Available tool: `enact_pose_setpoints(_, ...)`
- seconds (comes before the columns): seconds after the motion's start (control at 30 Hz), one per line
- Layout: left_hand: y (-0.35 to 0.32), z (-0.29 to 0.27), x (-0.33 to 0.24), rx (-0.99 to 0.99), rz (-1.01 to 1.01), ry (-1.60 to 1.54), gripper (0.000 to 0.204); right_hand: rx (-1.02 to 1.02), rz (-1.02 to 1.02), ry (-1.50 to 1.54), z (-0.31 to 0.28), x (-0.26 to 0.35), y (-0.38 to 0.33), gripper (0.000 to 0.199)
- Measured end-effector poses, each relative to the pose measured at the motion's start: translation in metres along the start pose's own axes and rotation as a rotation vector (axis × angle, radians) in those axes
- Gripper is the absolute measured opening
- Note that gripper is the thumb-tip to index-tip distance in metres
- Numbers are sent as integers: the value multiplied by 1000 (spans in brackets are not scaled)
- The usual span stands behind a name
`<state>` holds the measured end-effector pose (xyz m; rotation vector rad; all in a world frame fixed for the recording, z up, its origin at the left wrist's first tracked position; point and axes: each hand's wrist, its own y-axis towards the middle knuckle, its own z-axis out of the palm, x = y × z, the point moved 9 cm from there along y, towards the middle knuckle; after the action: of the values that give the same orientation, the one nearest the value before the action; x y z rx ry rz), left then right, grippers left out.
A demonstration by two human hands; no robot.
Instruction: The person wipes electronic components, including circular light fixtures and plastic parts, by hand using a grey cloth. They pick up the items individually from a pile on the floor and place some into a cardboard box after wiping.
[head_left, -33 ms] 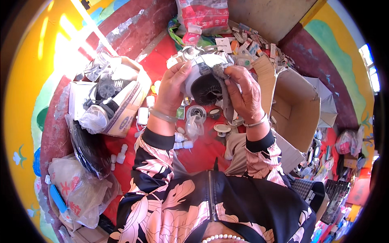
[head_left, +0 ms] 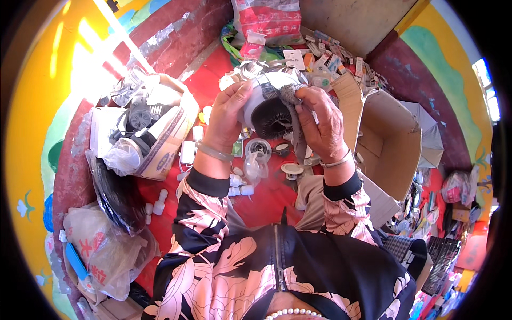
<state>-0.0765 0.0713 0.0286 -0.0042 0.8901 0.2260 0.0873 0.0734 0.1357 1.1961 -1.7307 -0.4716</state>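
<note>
In both hands, raised in front of me, is a white rounded device (head_left: pixel 255 101) with a dark round hollow ringed by bristle-like lines; its exact kind is unclear. My left hand (head_left: pixel 230 106) grips its left side between thumb and fingers. My right hand (head_left: pixel 324 121) pinches a grey fuzzy cloth (head_left: pixel 298 136) against the right rim, and the cloth's end hangs down. Below the device, on the red ground sheet, lie a round grey-and-white part (head_left: pixel 258 148) with clear plastic on it and a small white disc-topped piece (head_left: pixel 292 169).
A carton (head_left: pixel 169 143) of black and clear parts stands at left, above plastic bags (head_left: pixel 101 250). At right is an open cardboard box (head_left: pixel 392 138). Small packages (head_left: pixel 336 61) pile up at the back, with a red-and-white sack (head_left: pixel 269 24). White bulb-like pieces (head_left: pixel 159 205) lie on the sheet.
</note>
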Motion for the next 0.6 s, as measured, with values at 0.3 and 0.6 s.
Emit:
enact_pose_setpoints(0.3,-4,14,18,-4,-53,-167,30,-19,-3,0,-8,-11,-5,16)
enact_pose_setpoints(0.6,2,9,24,39,0,-109,49,-68,-10,-47,-18,-24,-13,18)
